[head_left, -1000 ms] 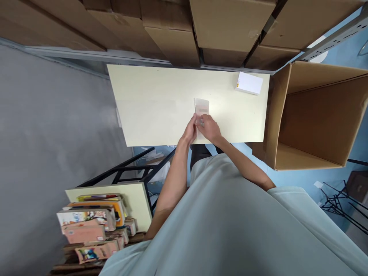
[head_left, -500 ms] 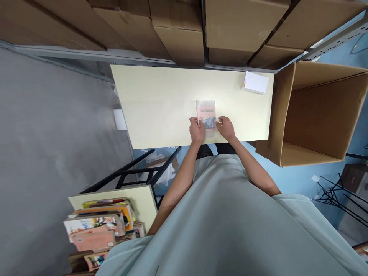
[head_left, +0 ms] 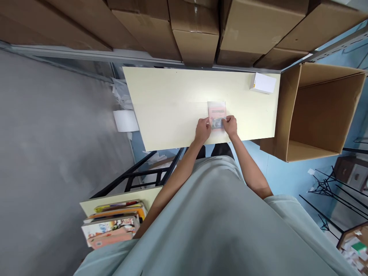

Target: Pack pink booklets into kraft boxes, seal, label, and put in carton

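A pink book (head_left: 217, 112) with a bluish picture on its lower cover is over the cream tabletop, near its front edge. Translucent, pale material shows past the cover's top edge, like a plastic sleeve. My left hand (head_left: 202, 129) is closed at the lower left edge, fingertips pinching it. On the opposite side, my right hand (head_left: 230, 125) grips the right edge, its thumb lying over the cover. Motion blur smears the lower part of the cover a little.
A white box (head_left: 263, 83) sits at the tabletop's (head_left: 172, 103) back right corner. To the right stands a large open carton (head_left: 324, 111). Cardboard boxes (head_left: 195, 46) line the shelf behind. Stacked books (head_left: 115, 222) lie on a lower stand at left.
My right hand has moved from just beside the book onto its right edge and closed there. My left hand stays at the left edge. The whole view has shifted somewhat.
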`<state>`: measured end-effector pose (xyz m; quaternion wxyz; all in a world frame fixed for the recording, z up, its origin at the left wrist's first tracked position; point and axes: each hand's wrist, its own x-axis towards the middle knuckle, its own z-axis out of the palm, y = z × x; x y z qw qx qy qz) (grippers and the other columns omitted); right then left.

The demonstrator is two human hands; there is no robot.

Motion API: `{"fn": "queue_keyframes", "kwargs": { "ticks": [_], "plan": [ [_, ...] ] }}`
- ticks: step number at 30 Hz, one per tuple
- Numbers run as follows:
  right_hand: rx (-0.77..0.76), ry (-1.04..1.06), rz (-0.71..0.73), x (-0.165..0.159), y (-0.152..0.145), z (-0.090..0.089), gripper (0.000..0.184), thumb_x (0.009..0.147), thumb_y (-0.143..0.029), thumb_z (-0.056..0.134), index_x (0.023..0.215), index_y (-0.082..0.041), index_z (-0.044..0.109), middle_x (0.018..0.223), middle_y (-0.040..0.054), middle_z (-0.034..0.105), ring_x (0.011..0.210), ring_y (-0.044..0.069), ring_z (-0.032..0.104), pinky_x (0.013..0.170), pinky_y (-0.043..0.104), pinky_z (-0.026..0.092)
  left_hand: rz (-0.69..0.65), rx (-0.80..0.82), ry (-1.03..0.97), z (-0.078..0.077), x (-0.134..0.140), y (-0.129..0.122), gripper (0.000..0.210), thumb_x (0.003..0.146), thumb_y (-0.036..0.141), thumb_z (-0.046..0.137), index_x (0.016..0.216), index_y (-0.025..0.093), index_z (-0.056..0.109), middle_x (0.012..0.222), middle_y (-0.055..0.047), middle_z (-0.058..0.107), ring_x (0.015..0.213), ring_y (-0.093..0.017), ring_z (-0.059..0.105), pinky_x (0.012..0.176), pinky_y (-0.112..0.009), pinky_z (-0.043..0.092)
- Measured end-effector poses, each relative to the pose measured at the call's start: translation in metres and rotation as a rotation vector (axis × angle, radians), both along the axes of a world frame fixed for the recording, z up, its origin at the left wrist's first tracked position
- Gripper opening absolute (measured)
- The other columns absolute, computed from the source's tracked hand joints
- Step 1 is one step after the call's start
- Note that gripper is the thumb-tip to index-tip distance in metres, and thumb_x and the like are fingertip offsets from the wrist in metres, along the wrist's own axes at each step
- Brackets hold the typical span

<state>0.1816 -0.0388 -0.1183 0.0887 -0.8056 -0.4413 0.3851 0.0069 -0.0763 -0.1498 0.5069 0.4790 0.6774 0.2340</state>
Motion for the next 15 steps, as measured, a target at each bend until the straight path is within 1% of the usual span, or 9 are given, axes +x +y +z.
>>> {"fn": "queue_keyframes", "kwargs": {
  "ticks": [3,5,7,9,12,14,15],
  "plan": [
    [0.078,-0.035,-0.003,-0.015,-0.007,0.02,0.018,0.096,-0.03,0.057,0.113,-0.022,0.057,0.109,0.0089,0.071,0.093,0.024,0.067,0.092,0.038,0.056,-0.085,-0.005,-0.011,0.003,-0.007,0.008,0.043,0.093,0.011,0.059,0.132,0.021,0.076,0.124,-0.013,0.069,0.098,-0.026,0.072,0.103,-0.043,0.06],
    [0.119,-0.032,0.035,-0.029,-0.014,0.037,0.016,0.1,-0.031,0.054,0.114,-0.025,0.054,0.112,0.0075,0.071,0.089,0.022,0.067,0.091,0.038,0.055,-0.12,-0.026,-0.022,0.01,-0.014,0.012,0.044,0.092,0.01,0.06,0.132,0.021,0.076,0.125,-0.014,0.071,0.097,-0.026,0.073,0.103,-0.043,0.06],
    [0.141,-0.025,0.09,-0.048,-0.021,0.054,0.014,0.103,-0.032,0.052,0.115,-0.026,0.054,0.118,0.0073,0.071,0.088,0.021,0.067,0.089,0.037,0.054,-0.118,-0.038,-0.043,0.02,-0.025,0.014,0.041,0.094,0.012,0.061,0.132,0.02,0.075,0.126,-0.014,0.073,0.102,-0.027,0.075,0.105,-0.043,0.06],
    [0.148,-0.023,0.143,-0.068,-0.026,0.065,0.015,0.104,-0.033,0.052,0.117,-0.026,0.054,0.123,0.0079,0.07,0.09,0.021,0.068,0.088,0.037,0.055,-0.069,-0.013,-0.091,0.032,-0.04,0.012,0.034,0.1,0.018,0.06,0.131,0.02,0.074,0.126,-0.013,0.077,0.11,-0.026,0.076,0.108,-0.043,0.059],
    [0.149,-0.012,0.241,-0.099,-0.032,0.072,0.018,0.106,-0.034,0.054,0.122,-0.025,0.058,0.128,0.0102,0.068,0.098,0.023,0.07,0.087,0.038,0.057,0.017,0.029,-0.206,0.049,-0.065,0.004,0.025,0.108,0.032,0.056,0.124,0.023,0.074,0.12,-0.009,0.081,0.113,-0.024,0.078,0.106,-0.039,0.061],
    [0.139,0.005,0.316,-0.114,-0.034,0.07,0.021,0.107,-0.033,0.055,0.125,-0.024,0.061,0.132,0.0116,0.067,0.105,0.025,0.072,0.088,0.038,0.058,0.04,0.013,-0.247,0.054,-0.08,-0.001,0.023,0.107,0.036,0.059,0.118,0.024,0.074,0.115,-0.007,0.083,0.107,-0.023,0.08,0.1,-0.038,0.063],
    [0.131,0.015,0.347,-0.119,-0.035,0.068,0.022,0.107,-0.032,0.056,0.126,-0.024,0.062,0.133,0.0122,0.067,0.108,0.026,0.072,0.089,0.039,0.058,0.046,-0.008,-0.252,0.054,-0.086,-0.002,0.021,0.105,0.035,0.061,0.115,0.023,0.075,0.113,-0.007,0.083,0.102,-0.023,0.08,0.098,-0.037,0.064]
  ]
}}
